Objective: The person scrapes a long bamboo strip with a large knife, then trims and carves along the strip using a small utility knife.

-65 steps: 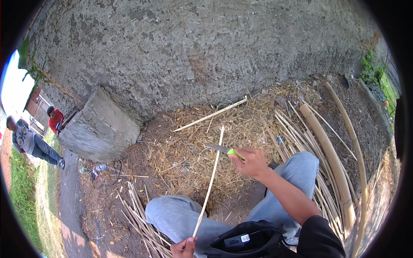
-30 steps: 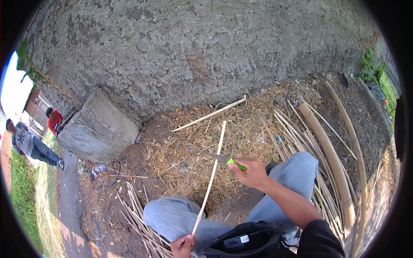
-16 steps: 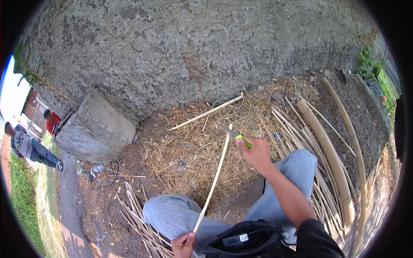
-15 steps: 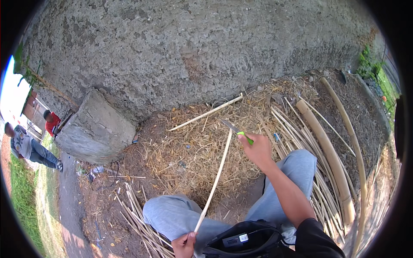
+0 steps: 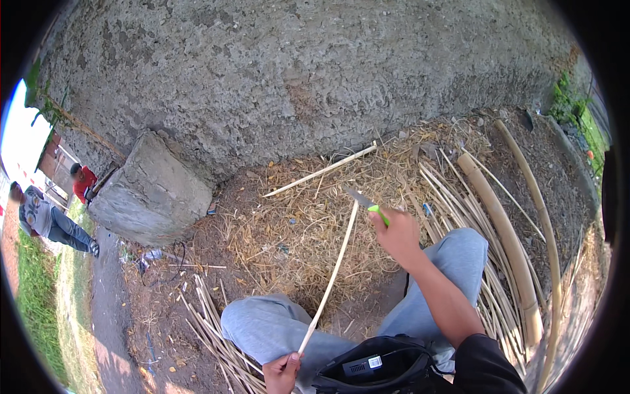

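Note:
My left hand (image 5: 282,373) is closed round the lower end of a thin pale bamboo strip (image 5: 333,279), low in front of my left knee. The strip slants up and away to the right. In my right hand (image 5: 398,236) is a knife (image 5: 359,197) with a bright green handle, its blade pointing to the far left. The blade lies right by the strip's far end; whether it touches cannot be made out. My fingers hide most of the handle.
Shavings (image 5: 308,230) cover the ground ahead, with another strip (image 5: 320,171) by the rough wall (image 5: 367,72). Bundled strips (image 5: 213,325) lie left; more strips and a thick bamboo pole (image 5: 502,240) lie right. An open black bag (image 5: 374,368) sits at my lap. Two people stand far left beyond a concrete block (image 5: 154,190).
The whole view has shifted slightly, so everything sits a little further right. Both hands keep their hold, and the knife remains near the strip's far end.

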The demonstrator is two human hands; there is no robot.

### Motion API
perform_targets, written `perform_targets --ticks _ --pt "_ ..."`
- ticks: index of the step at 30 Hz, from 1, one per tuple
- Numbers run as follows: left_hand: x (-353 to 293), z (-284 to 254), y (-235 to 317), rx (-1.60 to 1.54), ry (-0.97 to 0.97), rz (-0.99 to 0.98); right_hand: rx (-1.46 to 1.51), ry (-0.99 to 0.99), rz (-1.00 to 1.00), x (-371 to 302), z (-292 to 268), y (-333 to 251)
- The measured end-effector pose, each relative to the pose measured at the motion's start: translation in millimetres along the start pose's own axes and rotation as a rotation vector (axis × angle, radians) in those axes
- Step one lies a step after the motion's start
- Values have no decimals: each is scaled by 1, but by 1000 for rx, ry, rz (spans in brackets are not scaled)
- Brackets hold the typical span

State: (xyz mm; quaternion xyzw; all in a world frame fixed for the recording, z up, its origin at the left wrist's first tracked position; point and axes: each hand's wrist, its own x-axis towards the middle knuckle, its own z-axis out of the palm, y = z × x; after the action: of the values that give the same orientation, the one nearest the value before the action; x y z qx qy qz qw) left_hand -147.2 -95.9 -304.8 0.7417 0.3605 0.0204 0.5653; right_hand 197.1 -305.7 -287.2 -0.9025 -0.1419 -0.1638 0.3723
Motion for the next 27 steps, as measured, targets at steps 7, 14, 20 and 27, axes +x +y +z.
perform_targets --ticks 7,14,20,27 --pt "-4 8 23 -203 41 -65 365 -6 198 -2 -12 -3" --pt "29 8 66 280 369 436 485 105 -146 -31 -2 -18" --pt "78 -8 134 869 449 873 449 109 -127 -11 -8 -17" --pt "110 -4 210 1176 467 1130 190 14 -360 -9 14 -18"
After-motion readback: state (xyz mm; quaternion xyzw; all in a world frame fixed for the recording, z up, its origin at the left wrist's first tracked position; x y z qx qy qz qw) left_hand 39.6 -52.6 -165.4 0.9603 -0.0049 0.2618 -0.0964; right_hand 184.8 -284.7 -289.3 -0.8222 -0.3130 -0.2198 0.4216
